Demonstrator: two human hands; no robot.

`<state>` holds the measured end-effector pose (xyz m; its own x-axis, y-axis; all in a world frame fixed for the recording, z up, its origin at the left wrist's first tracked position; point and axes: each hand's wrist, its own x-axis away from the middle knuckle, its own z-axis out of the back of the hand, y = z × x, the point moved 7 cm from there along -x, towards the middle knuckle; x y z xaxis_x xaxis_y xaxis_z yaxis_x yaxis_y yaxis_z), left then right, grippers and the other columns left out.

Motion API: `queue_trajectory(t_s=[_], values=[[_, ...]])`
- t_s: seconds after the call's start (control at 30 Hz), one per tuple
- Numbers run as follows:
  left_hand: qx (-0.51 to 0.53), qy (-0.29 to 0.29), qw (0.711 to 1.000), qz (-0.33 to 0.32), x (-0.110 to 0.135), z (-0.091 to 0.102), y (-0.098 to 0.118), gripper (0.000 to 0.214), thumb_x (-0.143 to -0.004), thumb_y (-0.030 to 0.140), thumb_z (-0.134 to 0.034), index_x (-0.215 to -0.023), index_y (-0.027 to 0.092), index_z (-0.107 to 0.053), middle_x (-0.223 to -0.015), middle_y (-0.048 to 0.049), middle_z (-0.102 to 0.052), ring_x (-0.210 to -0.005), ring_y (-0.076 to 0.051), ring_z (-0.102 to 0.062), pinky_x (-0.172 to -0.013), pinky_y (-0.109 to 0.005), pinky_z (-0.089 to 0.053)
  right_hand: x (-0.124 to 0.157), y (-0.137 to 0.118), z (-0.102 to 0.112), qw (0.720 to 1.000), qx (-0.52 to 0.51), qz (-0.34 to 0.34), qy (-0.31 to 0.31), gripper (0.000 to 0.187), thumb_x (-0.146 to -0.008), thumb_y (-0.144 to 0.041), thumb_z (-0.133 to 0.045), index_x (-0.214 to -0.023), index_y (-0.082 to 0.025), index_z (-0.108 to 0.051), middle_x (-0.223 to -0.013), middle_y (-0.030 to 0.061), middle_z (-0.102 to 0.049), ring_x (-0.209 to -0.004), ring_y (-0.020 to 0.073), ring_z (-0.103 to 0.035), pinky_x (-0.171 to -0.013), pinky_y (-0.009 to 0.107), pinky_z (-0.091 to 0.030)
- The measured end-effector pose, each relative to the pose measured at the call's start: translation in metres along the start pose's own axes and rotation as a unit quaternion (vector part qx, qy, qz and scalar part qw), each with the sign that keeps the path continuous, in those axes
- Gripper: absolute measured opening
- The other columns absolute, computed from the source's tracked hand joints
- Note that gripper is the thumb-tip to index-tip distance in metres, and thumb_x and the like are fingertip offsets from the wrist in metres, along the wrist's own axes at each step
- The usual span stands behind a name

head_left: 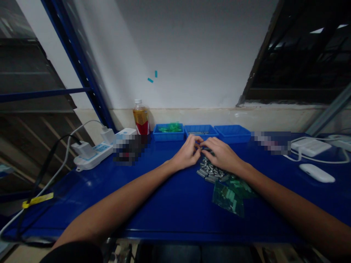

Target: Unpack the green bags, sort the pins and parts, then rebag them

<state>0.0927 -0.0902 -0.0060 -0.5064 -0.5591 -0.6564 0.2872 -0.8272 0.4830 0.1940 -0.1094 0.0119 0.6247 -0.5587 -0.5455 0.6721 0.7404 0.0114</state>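
Note:
My left hand (189,152) and my right hand (221,155) meet at the far edge of a pile of small silvery metal cylinders (210,171). The fingers of both are bent and closed together at the tips. Whatever lies between them is too small and shaded to make out. Right beside the pile, partly under my right forearm, lies a green-tinted clear plastic bag (230,199) with pale pieces inside. Just beyond my hands stands the middle blue bin (201,130), with some thin metallic pieces in it.
A left blue bin (168,136) holds green pieces (172,127); a right blue bin (233,134) stands alongside. A drink bottle (141,118) and a power strip (94,155) with cables are at left. On the right lie a white charger (311,147) and a white oval case (316,173).

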Motion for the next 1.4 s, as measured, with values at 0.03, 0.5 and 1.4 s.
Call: queue_trajectory(t_s=[0.03, 0.5, 1.4], values=[[0.005, -0.001, 1.0, -0.003, 0.0, -0.001, 0.0, 0.026, -0.085, 0.015, -0.044, -0.11, 0.016, -0.036, -0.11, -0.0111, -0.044, -0.089, -0.016, -0.056, -0.077, -0.03, -0.05, 0.0, -0.001, -0.001, 1.0, -0.005, 0.007, -0.007, 0.013, -0.086, -0.021, -0.047, -0.096, -0.019, -0.056, -0.09, 0.0079, -0.059, -0.089, 0.0228, -0.053, -0.078, 0.036, -0.043], [-0.217, -0.19, 0.956, 0.046, 0.002, -0.024, -0.004, 0.028, -0.086, 0.023, -0.045, -0.111, 0.023, -0.058, -0.104, -0.0069, -0.058, -0.103, -0.025, -0.05, -0.084, -0.04, -0.039, 0.005, 0.175, 0.012, 0.913, 0.091, -0.39, -0.078, 0.024, -0.079, -0.035, -0.053, -0.081, -0.015, -0.067, -0.084, 0.0122, -0.068, -0.079, 0.0246, -0.061, -0.067, 0.031, -0.043], [0.206, 0.028, 0.953, 0.221, -0.009, -0.008, -0.021, 0.038, -0.084, 0.047, -0.053, -0.082, 0.011, -0.065, -0.072, -0.004, -0.065, -0.064, -0.012, -0.055, -0.061, -0.022, -0.042, -0.002, 0.006, 0.019, 0.997, -0.02, -0.009, 0.076, 0.014, -0.087, -0.023, -0.047, -0.096, -0.018, -0.056, -0.085, 0.0082, -0.062, -0.083, 0.0225, -0.055, -0.075, 0.035, -0.044]])
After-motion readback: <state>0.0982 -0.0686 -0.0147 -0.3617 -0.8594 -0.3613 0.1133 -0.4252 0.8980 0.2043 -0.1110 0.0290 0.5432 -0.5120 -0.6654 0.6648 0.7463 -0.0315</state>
